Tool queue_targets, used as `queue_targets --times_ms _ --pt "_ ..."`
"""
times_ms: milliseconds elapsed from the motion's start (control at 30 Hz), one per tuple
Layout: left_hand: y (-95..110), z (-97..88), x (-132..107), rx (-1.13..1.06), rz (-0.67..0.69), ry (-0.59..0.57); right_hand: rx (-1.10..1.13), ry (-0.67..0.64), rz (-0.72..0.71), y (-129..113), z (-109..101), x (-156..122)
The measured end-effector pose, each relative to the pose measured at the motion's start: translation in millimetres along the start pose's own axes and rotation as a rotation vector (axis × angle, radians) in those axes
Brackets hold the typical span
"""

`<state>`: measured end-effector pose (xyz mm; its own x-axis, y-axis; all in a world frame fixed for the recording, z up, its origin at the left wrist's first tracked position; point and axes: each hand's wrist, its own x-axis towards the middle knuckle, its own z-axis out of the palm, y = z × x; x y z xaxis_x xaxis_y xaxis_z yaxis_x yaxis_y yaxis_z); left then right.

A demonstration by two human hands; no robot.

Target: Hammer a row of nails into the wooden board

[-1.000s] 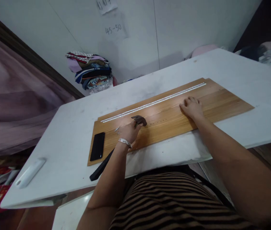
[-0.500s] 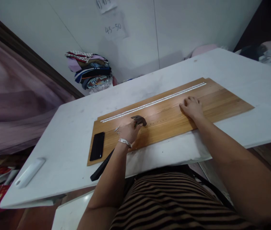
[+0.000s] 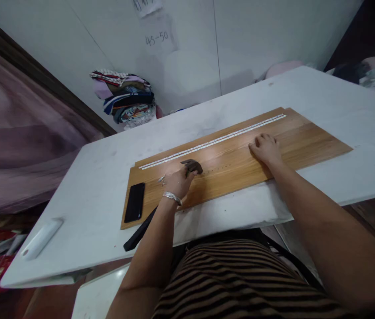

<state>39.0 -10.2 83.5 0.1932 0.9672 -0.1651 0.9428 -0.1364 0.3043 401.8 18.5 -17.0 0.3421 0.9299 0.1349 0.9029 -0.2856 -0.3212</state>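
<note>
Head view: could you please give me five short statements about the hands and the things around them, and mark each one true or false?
1. The left hand holds the hammer near its head. True.
2. The right hand grips the white strips. False: the right hand rests on the board, apart from the white strips.
3. The phone lies on the board. True.
4. The nails lie between the phone and the left hand. True.
5. The cloth pile stands on the board. False: the cloth pile is beyond the table.

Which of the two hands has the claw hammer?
The left hand, wearing the silvery bracelet: it grips the claw hammer near its head. The right hand instead rests on the wood-grain board, with no tool visible.
</note>
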Motion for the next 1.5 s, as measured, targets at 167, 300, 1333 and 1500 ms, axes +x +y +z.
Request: queue_targets --times_ms 167,300,1333,1500 --pt "1.0 3.2 0.4 0.037 -0.015 -0.019 0.009 0.016 -0.001 1.1 2.0 0.4" --pt "-3.4 2.4 1.2 -0.027 0.004 0.018 0.005 0.018 -0.007 1.5 2.3 0.4" --pt "-4.0 4.2 2.5 -0.026 0.005 -0.001 0.008 0.030 -0.015 3.4 4.9 0.7" --pt "-4.1 0.8 1.6 -0.055 0.021 0.022 0.025 0.030 -0.016 3.5 4.6 0.6"
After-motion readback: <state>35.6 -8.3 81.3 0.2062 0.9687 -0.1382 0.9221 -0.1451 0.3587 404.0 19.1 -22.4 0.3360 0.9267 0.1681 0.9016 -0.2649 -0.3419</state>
